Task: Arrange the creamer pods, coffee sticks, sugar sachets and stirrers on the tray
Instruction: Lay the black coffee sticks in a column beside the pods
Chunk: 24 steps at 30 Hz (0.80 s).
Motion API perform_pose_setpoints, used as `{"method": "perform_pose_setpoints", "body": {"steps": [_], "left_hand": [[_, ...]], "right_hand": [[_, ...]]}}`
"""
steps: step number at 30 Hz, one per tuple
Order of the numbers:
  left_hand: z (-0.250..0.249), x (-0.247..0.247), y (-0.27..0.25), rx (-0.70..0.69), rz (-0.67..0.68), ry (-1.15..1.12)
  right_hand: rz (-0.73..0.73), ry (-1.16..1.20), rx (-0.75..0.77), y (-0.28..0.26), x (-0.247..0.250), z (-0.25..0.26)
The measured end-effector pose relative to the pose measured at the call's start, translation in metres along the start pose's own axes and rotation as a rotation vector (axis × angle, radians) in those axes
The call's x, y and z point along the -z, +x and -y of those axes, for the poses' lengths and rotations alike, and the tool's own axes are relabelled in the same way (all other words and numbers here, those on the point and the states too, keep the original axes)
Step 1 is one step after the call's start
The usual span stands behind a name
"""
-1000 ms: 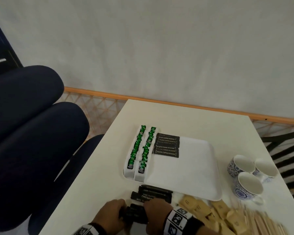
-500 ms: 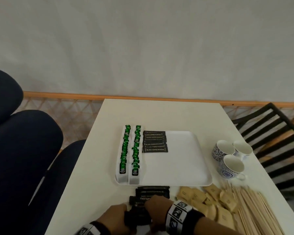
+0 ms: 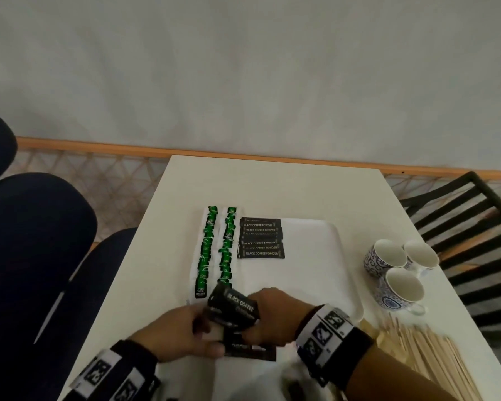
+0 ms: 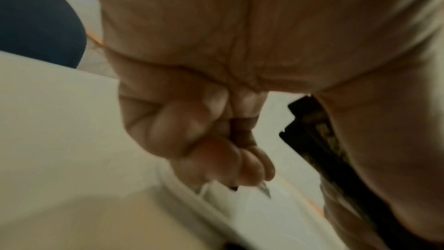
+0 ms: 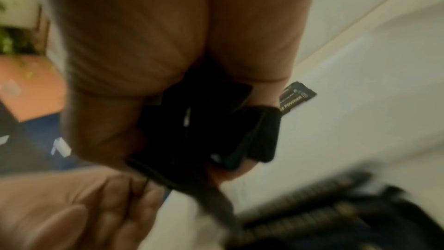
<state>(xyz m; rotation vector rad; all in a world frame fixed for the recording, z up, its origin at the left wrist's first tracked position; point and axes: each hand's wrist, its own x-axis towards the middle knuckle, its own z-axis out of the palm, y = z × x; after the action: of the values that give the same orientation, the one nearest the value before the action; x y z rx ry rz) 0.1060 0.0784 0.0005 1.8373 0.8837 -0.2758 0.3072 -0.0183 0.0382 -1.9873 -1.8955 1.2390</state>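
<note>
A white tray [image 3: 315, 273] lies mid-table. Two rows of green-printed sachets [image 3: 217, 253] fill its left side, and a short column of black coffee sticks [image 3: 261, 243] lies beside them. My right hand [image 3: 252, 316] grips a bundle of black coffee sticks [image 3: 233, 305] over the tray's near-left corner; the right wrist view shows the bundle [image 5: 211, 130] in the curled fingers. My left hand [image 3: 203, 322] pinches the bundle's left end. More coffee sticks [image 3: 250, 351] lie on the table under the hands. Wooden stirrers [image 3: 434, 363] are heaped at the near right. Brown sugar sachets [image 3: 372, 331] peek out behind my right wrist.
Three blue-patterned cups [image 3: 399, 273] stand right of the tray. A dark blue chair [image 3: 41, 256] is at the table's left edge and a black slatted chair [image 3: 469, 227] at the right. The table [image 3: 272, 186] shows bare white beyond the tray.
Both hands have lifted the bundle of coffee sticks off the near table edge and carried it forward to the tray's near-left corner. The head view has tilted down.
</note>
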Motion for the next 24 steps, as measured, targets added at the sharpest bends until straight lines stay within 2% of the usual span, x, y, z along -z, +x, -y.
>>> {"method": "perform_pose_setpoints", "body": {"steps": [3,6,9,13,15,18,22,24], "left_hand": [[-0.017,0.007,0.014,-0.152,0.038,-0.416],[-0.035,0.005,0.028,-0.165,0.149,-0.965],[-0.056,0.003,0.036,-0.166,0.138,-1.237],[-0.063,0.001,0.044,-0.062,0.013,-1.325],[-0.064,-0.001,0.047,-0.018,-0.037,-1.364],[-0.065,-0.001,0.049,0.029,-0.112,-1.409],[-0.061,0.006,0.049,0.047,-0.151,-1.412],[-0.059,0.007,0.049,0.079,-0.147,-1.371]], "right_hand": [[-0.012,0.278,0.033,0.011,0.031,0.002],[0.035,0.499,0.095,0.024,0.040,0.008],[0.045,0.521,0.100,0.040,0.037,0.011],[-0.032,0.199,0.111,0.046,0.039,0.006],[-0.068,0.131,0.124,0.047,0.035,0.001],[-0.141,0.121,0.133,0.052,0.029,-0.005],[-0.378,0.244,0.089,0.058,0.032,-0.017],[-0.391,0.226,0.067,0.059,0.034,-0.022]]}}
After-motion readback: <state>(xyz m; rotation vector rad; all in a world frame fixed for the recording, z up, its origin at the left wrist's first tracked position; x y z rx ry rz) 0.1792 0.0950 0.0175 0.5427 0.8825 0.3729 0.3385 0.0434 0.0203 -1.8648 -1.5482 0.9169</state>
